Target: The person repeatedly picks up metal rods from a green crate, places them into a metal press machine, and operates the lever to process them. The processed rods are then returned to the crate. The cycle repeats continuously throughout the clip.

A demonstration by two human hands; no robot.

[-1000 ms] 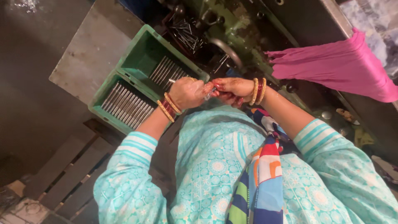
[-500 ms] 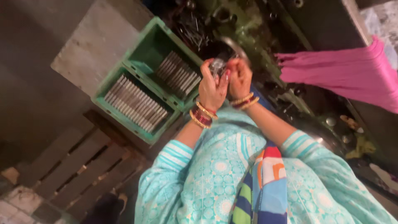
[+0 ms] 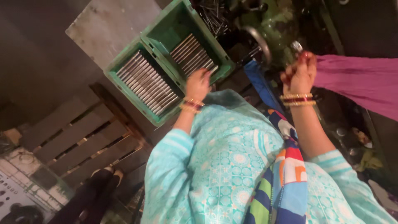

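Note:
My left hand (image 3: pixel 198 84) reaches down to the near edge of a green crate (image 3: pixel 166 29) holding a row of thin metal rods (image 3: pixel 192 53); its fingers are blurred right beside the rods. A second green crate (image 3: pixel 111 76) next to it is filled with more metal rods (image 3: pixel 145 85). My right hand (image 3: pixel 300 74) is raised to the right, in front of a green machine (image 3: pixel 275 20), with its fingers closed on a small shiny metal part (image 3: pixel 296 45). Both wrists carry gold and red bangles.
A pink cloth (image 3: pixel 356 83) hangs at the right. A grey metal sheet (image 3: pixel 107 25) lies behind the crates, which rest above a wooden pallet (image 3: pixel 74 137). A handwheel (image 3: pixel 259 39) and loose metal pieces (image 3: pixel 213 14) sit by the machine. My feet (image 3: pixel 103 178) show below.
My hands, held together before, have separated: the left dropped to the rod crate and the right moved right, holding the metal part. The view shifted right.

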